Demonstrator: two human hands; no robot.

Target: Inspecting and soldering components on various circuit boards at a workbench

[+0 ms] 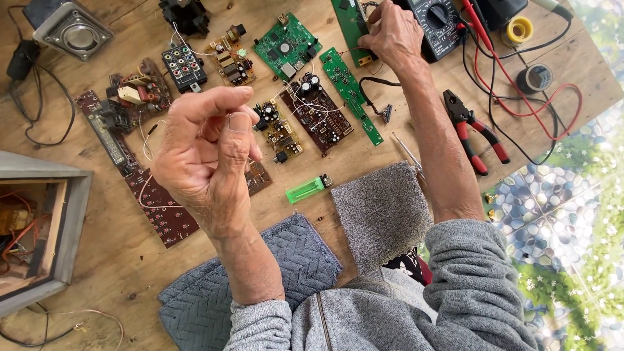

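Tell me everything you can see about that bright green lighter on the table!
The lighter is small, see-through bright green and looks like plastic, with a dark and silvery metal cap at its right end. It lies flat on the wooden table, tilted a little, right end higher in the picture. It sits between a brown circuit board and a grey cloth, just above a blue-grey quilted pad. Nothing but the table touches it; neither hand is on it.

Translucent green plastic lighter (309, 188), red-and-black handled pliers (476, 133), grey herringbone-quilted cloth mat (260, 273), green rectangular circuit board (286, 44), yellow tape roll (520, 28).
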